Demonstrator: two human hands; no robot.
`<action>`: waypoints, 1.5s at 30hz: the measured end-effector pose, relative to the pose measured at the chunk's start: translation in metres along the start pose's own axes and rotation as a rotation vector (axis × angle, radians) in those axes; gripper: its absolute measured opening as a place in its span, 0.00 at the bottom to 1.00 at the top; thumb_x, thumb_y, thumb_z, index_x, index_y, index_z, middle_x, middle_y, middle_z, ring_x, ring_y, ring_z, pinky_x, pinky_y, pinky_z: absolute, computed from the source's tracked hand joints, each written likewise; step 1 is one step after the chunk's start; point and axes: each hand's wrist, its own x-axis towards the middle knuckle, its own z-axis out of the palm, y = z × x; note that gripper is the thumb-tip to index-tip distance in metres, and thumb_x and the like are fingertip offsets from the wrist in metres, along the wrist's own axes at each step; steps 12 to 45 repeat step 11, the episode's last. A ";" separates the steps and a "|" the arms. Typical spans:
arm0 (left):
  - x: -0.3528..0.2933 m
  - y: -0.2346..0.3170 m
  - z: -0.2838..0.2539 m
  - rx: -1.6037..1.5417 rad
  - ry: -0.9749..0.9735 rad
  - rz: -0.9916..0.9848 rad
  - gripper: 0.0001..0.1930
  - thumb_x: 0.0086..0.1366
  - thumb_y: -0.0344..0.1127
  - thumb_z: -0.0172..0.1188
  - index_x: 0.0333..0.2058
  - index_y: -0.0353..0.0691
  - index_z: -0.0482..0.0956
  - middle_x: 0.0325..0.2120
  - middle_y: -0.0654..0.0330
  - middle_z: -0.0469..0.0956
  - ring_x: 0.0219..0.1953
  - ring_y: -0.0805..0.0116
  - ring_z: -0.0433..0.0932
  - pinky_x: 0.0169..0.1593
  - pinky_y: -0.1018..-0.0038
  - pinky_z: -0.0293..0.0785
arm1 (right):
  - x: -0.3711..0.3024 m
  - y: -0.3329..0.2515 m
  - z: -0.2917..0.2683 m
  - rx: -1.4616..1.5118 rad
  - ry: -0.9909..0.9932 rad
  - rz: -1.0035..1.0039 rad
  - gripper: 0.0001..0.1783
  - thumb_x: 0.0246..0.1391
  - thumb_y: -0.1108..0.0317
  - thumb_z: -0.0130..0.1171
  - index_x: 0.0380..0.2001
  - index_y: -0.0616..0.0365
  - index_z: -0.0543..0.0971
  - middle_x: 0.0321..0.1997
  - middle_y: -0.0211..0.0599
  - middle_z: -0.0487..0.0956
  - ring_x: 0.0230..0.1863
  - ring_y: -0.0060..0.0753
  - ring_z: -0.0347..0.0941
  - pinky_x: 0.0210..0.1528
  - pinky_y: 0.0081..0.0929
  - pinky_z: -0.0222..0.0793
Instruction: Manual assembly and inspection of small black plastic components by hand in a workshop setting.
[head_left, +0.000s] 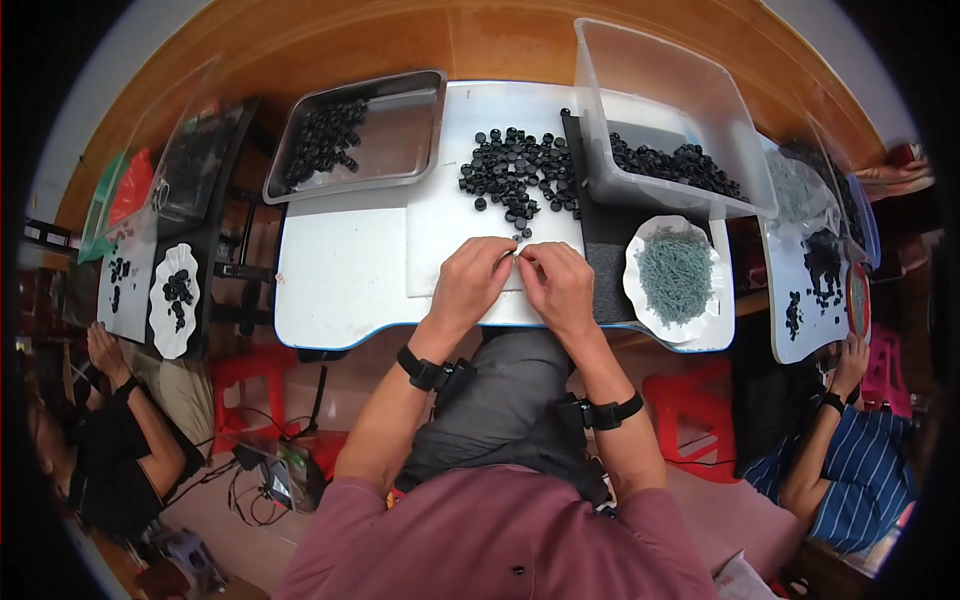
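Observation:
My left hand [470,282] and my right hand [558,286] meet over the near part of a white board [430,240] on the table. Thumbs and forefingers are pinched together, tip to tip. Whatever lies between them is tiny and mostly covered by the fingers; I cannot make out its kind. Just beyond the fingertips begins a loose pile of small round black caps [515,170]. Right of my right hand, a white scalloped plate [632,285] carries a heap of thin grey-green pieces [675,275], too fine to name.
A metal tray [400,150] with black parts stands back left. At the back right, a clear plastic bin [660,80] holds more. A dark foam strip [603,270] lies beside the plate. Two people work at side tables, left and right. Red stools [690,400] stand below.

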 end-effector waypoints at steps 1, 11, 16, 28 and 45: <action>0.000 0.000 0.000 0.000 -0.001 0.002 0.12 0.57 0.22 0.68 0.41 0.37 0.83 0.36 0.56 0.84 0.36 0.59 0.84 0.37 0.69 0.82 | 0.000 0.000 0.000 0.000 0.002 0.001 0.05 0.49 0.74 0.67 0.30 0.58 0.82 0.29 0.37 0.82 0.33 0.44 0.79 0.38 0.37 0.73; 0.000 -0.001 0.001 0.032 0.011 0.026 0.12 0.57 0.21 0.69 0.41 0.38 0.83 0.37 0.55 0.84 0.36 0.60 0.84 0.37 0.71 0.83 | -0.001 0.002 0.002 0.049 0.011 0.058 0.04 0.48 0.73 0.67 0.29 0.56 0.81 0.29 0.37 0.82 0.34 0.45 0.80 0.39 0.37 0.75; 0.000 -0.001 0.001 0.032 0.011 0.026 0.12 0.57 0.21 0.69 0.41 0.38 0.83 0.37 0.55 0.84 0.36 0.60 0.84 0.37 0.71 0.83 | -0.001 0.002 0.002 0.049 0.011 0.058 0.04 0.48 0.73 0.67 0.29 0.56 0.81 0.29 0.37 0.82 0.34 0.45 0.80 0.39 0.37 0.75; 0.000 -0.001 0.001 0.032 0.011 0.026 0.12 0.57 0.21 0.69 0.41 0.38 0.83 0.37 0.55 0.84 0.36 0.60 0.84 0.37 0.71 0.83 | -0.001 0.002 0.002 0.049 0.011 0.058 0.04 0.48 0.73 0.67 0.29 0.56 0.81 0.29 0.37 0.82 0.34 0.45 0.80 0.39 0.37 0.75; 0.000 -0.001 0.001 0.032 0.011 0.026 0.12 0.57 0.21 0.69 0.41 0.38 0.83 0.37 0.55 0.84 0.36 0.60 0.84 0.37 0.71 0.83 | -0.001 0.002 0.002 0.049 0.011 0.058 0.04 0.48 0.73 0.67 0.29 0.56 0.81 0.29 0.37 0.82 0.34 0.45 0.80 0.39 0.37 0.75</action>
